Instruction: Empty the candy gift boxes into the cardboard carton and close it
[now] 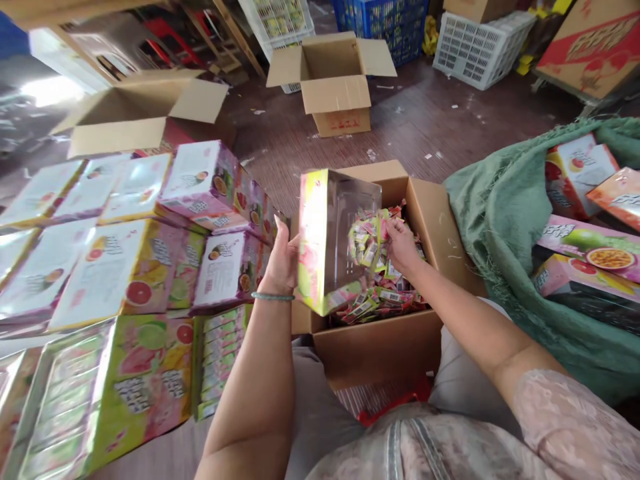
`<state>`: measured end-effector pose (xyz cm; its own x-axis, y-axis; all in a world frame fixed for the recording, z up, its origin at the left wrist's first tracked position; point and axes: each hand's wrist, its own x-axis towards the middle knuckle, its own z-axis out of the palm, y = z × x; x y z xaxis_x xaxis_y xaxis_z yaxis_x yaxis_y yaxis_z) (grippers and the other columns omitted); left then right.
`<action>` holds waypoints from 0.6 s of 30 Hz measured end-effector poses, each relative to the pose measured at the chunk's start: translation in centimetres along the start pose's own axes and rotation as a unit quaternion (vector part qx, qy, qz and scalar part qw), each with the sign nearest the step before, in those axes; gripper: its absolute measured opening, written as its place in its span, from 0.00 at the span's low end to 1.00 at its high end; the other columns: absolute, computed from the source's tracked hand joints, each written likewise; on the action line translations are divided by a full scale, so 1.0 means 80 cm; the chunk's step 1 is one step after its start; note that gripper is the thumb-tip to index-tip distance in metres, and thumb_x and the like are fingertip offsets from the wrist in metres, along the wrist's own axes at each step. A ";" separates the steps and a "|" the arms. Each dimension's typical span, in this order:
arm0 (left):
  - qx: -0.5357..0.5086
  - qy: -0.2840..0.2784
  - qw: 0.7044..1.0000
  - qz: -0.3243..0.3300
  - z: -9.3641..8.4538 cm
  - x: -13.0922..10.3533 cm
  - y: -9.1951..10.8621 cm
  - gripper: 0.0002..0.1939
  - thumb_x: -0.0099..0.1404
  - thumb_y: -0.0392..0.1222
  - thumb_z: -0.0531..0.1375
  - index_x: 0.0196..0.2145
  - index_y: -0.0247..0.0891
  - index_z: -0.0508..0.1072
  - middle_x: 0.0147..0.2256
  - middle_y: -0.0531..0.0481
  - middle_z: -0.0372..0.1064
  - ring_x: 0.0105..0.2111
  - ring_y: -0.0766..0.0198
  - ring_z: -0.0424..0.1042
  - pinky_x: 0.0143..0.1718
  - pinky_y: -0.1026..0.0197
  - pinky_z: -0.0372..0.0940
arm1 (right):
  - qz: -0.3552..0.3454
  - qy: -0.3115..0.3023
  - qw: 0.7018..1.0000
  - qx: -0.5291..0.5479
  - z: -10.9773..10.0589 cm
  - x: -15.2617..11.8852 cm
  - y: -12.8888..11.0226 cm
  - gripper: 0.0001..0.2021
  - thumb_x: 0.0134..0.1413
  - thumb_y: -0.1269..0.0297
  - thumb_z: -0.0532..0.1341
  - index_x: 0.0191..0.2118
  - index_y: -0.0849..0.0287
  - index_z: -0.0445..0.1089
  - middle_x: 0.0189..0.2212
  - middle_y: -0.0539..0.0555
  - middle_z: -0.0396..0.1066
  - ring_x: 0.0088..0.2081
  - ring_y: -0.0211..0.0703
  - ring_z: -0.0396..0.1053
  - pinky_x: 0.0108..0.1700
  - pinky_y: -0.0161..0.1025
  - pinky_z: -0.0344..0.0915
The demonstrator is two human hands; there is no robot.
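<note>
My left hand (283, 267), with a green bracelet at the wrist, grips the side of a fruit-printed display box (313, 243). The box is tipped on its side over an open brown carton (375, 350), and its clear plastic inner face is turned to the right. Inside the carton lies a heap of small green and pink packets (393, 297). Above that heap my right hand (403, 247) is closed, fingers pinched on a small bunch of packets (370, 240) at the box's opening. The bunch is partly blurred, so single packets are hard to make out.
Stacked fruit-printed boxes (110, 267) fill the left side, with a packet-filled box (65, 400) nearest me. A green sack (495, 200) holding more boxes lies to the right. Open cartons (337, 97) and plastic crates (483, 50) stand on the floor beyond.
</note>
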<state>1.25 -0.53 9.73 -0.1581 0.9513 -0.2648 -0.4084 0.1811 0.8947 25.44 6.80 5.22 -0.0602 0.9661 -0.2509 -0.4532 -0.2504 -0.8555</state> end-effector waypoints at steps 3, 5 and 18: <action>0.075 -0.067 0.995 -0.009 0.007 -0.007 0.000 0.49 0.59 0.76 0.68 0.68 0.43 0.70 0.47 0.40 0.81 0.43 0.48 0.82 0.39 0.54 0.76 | -0.043 0.011 0.999 -0.018 -0.004 0.001 -0.001 0.23 0.51 0.47 0.74 0.28 0.55 0.63 0.24 0.43 0.63 0.28 0.34 0.60 0.35 0.33 0.62; 0.122 -0.077 0.989 0.033 0.014 -0.012 -0.003 0.54 0.56 0.66 0.75 0.74 0.47 0.62 0.47 0.44 0.81 0.44 0.51 0.81 0.42 0.55 0.75 | -0.056 0.013 0.998 -0.023 -0.003 -0.002 -0.003 0.22 0.52 0.48 0.74 0.29 0.54 0.63 0.24 0.43 0.63 0.28 0.34 0.61 0.37 0.33 0.64; 0.062 -0.043 0.980 0.183 0.036 -0.051 0.014 0.35 0.60 0.54 0.75 0.63 0.43 0.76 0.56 0.44 0.78 0.59 0.48 0.74 0.64 0.49 0.68 | 0.264 -0.354 0.874 -0.201 0.011 -0.077 -0.051 0.23 0.60 0.44 0.64 0.52 0.55 0.77 0.51 0.61 0.80 0.60 0.55 0.75 0.57 0.56 0.77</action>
<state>4.01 -3.49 12.86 -0.1939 0.9750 0.1081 -0.2254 -0.1515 0.9624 26.84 1.95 10.66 -0.7671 0.4691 -0.4377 0.1456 -0.5371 -0.8308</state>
